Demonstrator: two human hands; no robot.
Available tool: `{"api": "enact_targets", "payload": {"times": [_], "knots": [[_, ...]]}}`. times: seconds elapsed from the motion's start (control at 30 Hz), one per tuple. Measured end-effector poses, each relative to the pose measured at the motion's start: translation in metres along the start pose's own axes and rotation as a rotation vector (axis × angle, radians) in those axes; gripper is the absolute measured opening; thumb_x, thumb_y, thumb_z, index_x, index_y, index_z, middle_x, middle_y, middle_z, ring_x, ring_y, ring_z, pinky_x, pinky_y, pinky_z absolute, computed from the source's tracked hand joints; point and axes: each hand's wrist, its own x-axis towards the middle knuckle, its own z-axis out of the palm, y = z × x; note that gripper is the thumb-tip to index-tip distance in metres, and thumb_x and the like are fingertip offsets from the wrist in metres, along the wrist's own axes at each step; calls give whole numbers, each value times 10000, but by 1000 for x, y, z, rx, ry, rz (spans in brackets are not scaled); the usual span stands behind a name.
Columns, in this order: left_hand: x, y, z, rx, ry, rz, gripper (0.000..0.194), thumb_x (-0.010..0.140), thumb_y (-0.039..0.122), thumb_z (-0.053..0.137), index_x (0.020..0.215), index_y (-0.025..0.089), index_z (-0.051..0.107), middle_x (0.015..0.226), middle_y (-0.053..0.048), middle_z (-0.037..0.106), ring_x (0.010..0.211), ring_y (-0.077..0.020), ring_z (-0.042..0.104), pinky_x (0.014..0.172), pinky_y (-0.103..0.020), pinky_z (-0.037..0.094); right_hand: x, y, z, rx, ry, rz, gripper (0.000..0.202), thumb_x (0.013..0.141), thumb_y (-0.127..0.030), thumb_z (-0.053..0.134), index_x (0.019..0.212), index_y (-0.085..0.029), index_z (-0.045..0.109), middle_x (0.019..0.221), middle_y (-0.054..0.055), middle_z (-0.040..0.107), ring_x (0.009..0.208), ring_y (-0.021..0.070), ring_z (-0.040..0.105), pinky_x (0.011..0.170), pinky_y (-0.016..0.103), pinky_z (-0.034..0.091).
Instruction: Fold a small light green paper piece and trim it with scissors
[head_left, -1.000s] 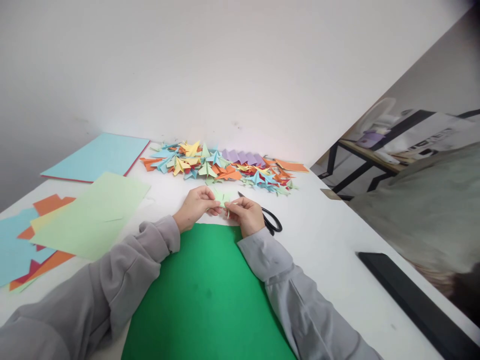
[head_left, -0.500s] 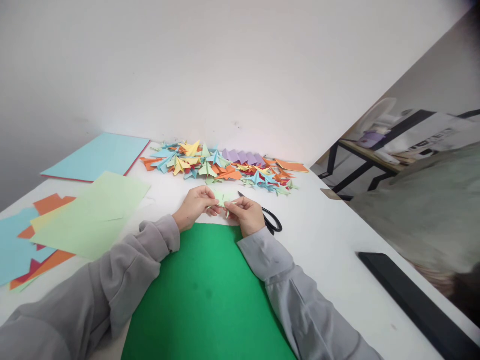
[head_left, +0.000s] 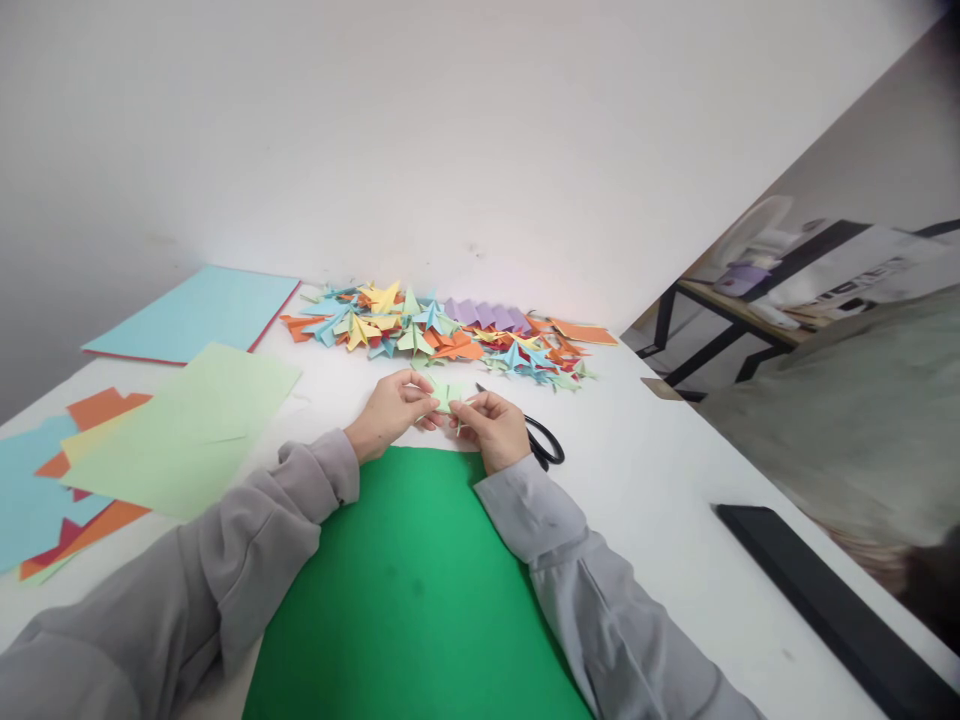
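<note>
A small pale green paper piece (head_left: pixel 444 396) is held between both hands, above the far edge of a green sheet (head_left: pixel 420 580). My left hand (head_left: pixel 396 410) pinches its left side between thumb and fingers. On its right side, my right hand (head_left: pixel 491 428) grips it the same way. Black-handled scissors (head_left: pixel 546 442) lie on the table just right of my right hand, partly hidden by it. Beyond the hands, a long pile of folded paper shapes (head_left: pixel 412 330) in several colours lies by the wall.
Loose coloured sheets, a large pale green one (head_left: pixel 187 430) on top, lie at the left. Behind them is a light blue sheet stack (head_left: pixel 195 315). A black bar-shaped object (head_left: pixel 832 610) rests near the table's right edge, and a shelf (head_left: pixel 739 310) stands beyond.
The pale green paper has shifted and tilted slightly between the fingers. Both hands stay in nearly the same place, with small finger movements.
</note>
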Motion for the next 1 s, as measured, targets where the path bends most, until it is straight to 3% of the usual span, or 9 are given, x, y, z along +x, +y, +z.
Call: {"api": "enact_targets", "payload": {"times": [0.37, 0.7, 1.0], "knots": [[0, 5, -1, -30, -78, -69, 216, 641, 109, 607, 778, 129, 442, 526, -18, 596, 485, -128, 584, 487, -239, 444, -2, -4, 0, -19, 7, -51, 281, 495, -311, 741, 531, -171, 499, 412, -29, 583, 343, 87, 474, 371, 208, 368], [1, 5, -7, -39, -160, -102, 259, 636, 161, 630, 808, 129, 439, 555, -31, 604, 507, -138, 588, 500, -250, 432, -2, -6, 0, -25, 16, -79, 281, 505, -316, 734, 535, -170, 496, 416, -30, 586, 342, 80, 476, 372, 197, 365], [2, 4, -5, 16, -149, -47, 250, 628, 103, 605, 792, 140, 420, 462, 2, 574, 451, -121, 557, 452, -220, 404, -4, -9, 1, -91, -21, -116, 289, 510, -323, 728, 562, -184, 480, 407, -36, 571, 353, 100, 500, 395, 218, 395]]}}
